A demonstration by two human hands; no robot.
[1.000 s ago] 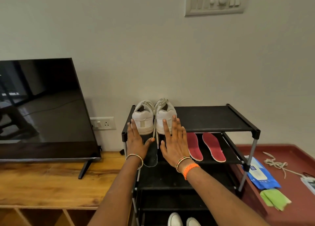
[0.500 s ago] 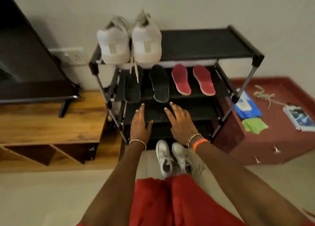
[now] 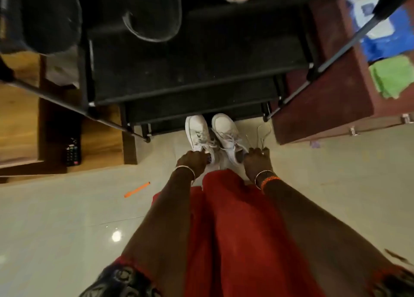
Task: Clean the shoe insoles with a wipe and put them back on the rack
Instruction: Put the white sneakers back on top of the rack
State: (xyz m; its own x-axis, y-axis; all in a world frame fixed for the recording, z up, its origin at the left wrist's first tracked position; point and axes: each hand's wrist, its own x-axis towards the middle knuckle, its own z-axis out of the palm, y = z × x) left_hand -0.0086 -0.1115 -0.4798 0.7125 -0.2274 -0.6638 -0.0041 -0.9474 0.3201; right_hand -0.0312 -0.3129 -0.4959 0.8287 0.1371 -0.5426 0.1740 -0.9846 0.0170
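Both hands down at the white sneakers (image 3: 215, 135), floor, 6 o'clock of the rack (image 3: 190, 72). Left hand (image 3: 192, 162) closed on left heel, right hand (image 3: 255, 162) on right; insoles probably still inside. Next: lift pair clear, pull insoles; wipes pack (image 3: 380, 34) sits 2 o'clock.

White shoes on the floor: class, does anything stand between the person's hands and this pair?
Nothing visible does. The left hand and right hand already rest on the white shoes.

left hand (image 3: 193, 162): arm stretched straight down-forward, fingers curled closed, knuckles up, bangle at wrist | right hand (image 3: 256, 162): arm stretched alongside, fingers bent closed, bangle and orange band at wrist | both hands level, apart, forearms bare, nearly parallel
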